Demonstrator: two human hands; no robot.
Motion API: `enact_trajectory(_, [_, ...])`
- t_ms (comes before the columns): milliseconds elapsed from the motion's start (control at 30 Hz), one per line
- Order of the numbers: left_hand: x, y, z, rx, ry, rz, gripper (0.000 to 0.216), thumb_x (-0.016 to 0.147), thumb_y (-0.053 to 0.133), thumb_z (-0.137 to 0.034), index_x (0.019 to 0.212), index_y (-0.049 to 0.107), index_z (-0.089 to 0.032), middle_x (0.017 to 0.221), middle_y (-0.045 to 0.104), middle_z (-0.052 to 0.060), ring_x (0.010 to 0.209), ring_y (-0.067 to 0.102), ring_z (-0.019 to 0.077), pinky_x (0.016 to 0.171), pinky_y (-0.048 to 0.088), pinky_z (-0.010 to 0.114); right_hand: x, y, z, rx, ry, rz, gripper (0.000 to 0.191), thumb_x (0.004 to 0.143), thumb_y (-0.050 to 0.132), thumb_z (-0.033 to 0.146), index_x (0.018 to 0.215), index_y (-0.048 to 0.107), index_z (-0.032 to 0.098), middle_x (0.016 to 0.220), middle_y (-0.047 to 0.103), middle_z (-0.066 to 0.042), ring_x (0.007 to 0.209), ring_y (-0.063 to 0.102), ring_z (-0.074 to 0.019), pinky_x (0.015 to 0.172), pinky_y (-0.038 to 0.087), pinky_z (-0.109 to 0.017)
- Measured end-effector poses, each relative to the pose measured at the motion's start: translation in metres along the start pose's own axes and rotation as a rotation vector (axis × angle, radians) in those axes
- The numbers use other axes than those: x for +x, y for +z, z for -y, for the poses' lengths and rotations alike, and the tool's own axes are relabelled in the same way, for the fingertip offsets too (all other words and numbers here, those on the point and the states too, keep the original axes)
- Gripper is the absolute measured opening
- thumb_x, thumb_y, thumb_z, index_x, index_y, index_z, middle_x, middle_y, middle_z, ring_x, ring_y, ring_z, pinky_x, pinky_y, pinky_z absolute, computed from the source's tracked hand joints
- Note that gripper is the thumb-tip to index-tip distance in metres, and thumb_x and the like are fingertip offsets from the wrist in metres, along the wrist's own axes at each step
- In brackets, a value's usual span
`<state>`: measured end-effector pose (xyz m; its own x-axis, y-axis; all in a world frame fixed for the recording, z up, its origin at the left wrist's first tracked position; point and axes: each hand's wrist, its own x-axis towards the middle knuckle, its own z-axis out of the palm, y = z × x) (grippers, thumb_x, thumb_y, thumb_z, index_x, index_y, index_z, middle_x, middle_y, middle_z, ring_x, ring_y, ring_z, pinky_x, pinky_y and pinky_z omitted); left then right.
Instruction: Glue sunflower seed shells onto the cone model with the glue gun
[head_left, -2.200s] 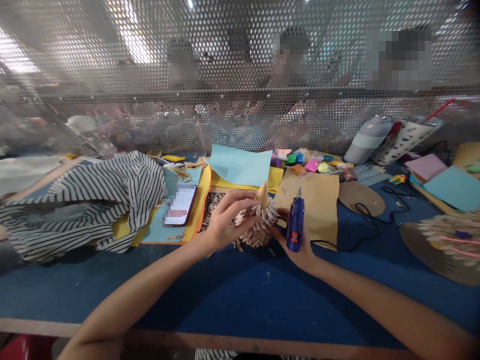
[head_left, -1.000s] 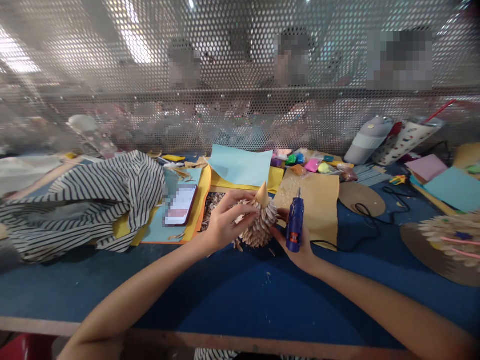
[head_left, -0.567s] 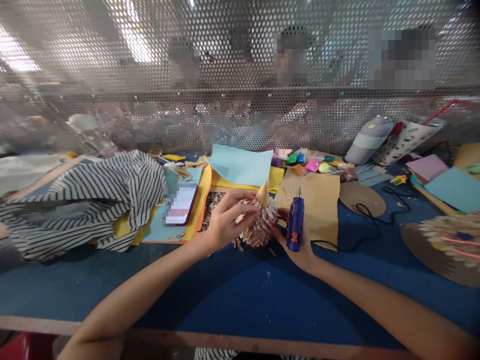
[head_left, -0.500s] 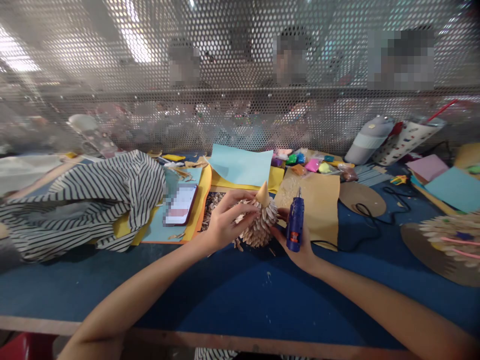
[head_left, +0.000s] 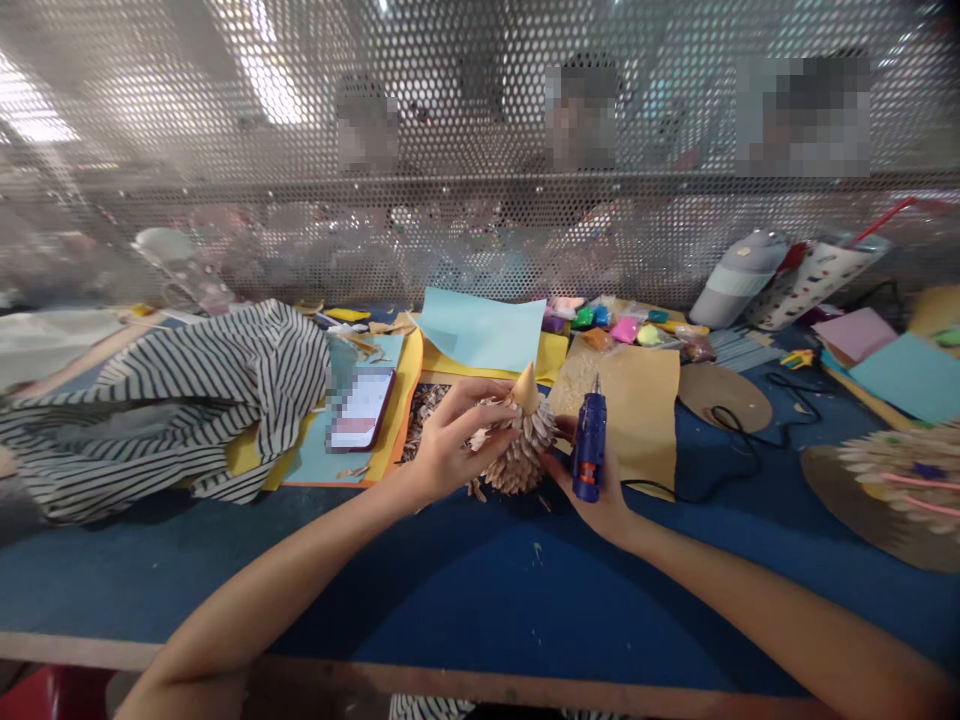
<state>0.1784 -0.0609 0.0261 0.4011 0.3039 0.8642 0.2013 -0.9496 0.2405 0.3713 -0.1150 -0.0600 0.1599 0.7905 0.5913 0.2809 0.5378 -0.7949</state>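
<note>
A: Left hand [head_left: 456, 437] curled tight around the scale-covered cone [head_left: 525, 450], fingers wrapped over its side!

B: And the right hand [head_left: 609, 515]?

A: Closed on a blue glue gun [head_left: 590, 450], nozzle up, just beside the cone.

B: Where was the cone?

A: Between both hands, before a tan paper sheet [head_left: 637, 430], over the blue tabletop [head_left: 300, 575].

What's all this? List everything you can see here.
shell cone: 1, tan, in left hand
glue gun: 1, blue, in right hand
phone: 1, red-edged, on paper
striped cloth: 1, black-white, far left
paper sheet: 1, pale blue, back centre
clay packs: several, mixed colours, back centre
bottle: 1, grey, back right
dotted cup: 1, white, back right
shell disc: 1, brown, far right
table: 1, blue, under everything
left hand: 1, around cone
right hand: 1, around gun
</note>
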Motion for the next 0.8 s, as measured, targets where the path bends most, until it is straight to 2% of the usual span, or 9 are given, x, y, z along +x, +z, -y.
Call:
enact_trajectory(200, [-0.0006,0.0005,0.0004,0.024,0.002,0.002,0.021,0.087,0.065,-0.012,0.105,0.06,-0.022,0.108,0.059,0.005,0.101,0.063,0.016,0.082,0.06,0.031,-0.0002,0.0003,0.0002,0.014,0.031,-0.018,0.036,0.082,0.072,0.031,0.114,0.057,0.027,0.106,0.069,-0.006,0.095,0.07,-0.0213,0.085,0.061,-0.039])
enact_trajectory(433, [-0.0009,0.0015,0.0008,0.01,0.001,-0.001,0.015,0.089,0.062,-0.011,0.1,0.061,-0.02,0.107,0.058,0.005,0.102,0.064,0.0161,0.083,0.06,0.031,0.0027,-0.0014,0.0055,0.028,0.073,0.026,0.034,0.082,0.071,0.031,0.112,0.056,0.025,0.104,0.07,-0.006,0.093,0.071,-0.0204,0.084,0.062,-0.038])
enact_trajectory(600, [-0.0007,0.0016,0.0006,0.025,-0.009,0.006,0.015,0.09,0.061,-0.014,0.102,0.06,-0.023,0.108,0.059,0.004,0.103,0.065,0.016,0.084,0.06,0.032,0.0032,-0.0008,0.0061,0.012,0.049,0.005,0.033,0.082,0.072,0.031,0.111,0.057,0.025,0.102,0.07,-0.006,0.091,0.071,-0.0202,0.082,0.062,-0.037])
enact_trajectory(800, [0.0021,-0.0024,-0.0034,0.006,-0.075,0.011,0.029,0.088,0.065,-0.026,0.115,0.057,-0.017,0.111,0.063,0.011,0.106,0.064,0.0195,0.089,0.058,0.036,0.0021,0.0023,0.0032,0.007,0.002,-0.047,0.033,0.081,0.072,0.03,0.111,0.057,0.026,0.1,0.07,-0.004,0.088,0.071,-0.0189,0.079,0.063,-0.036])
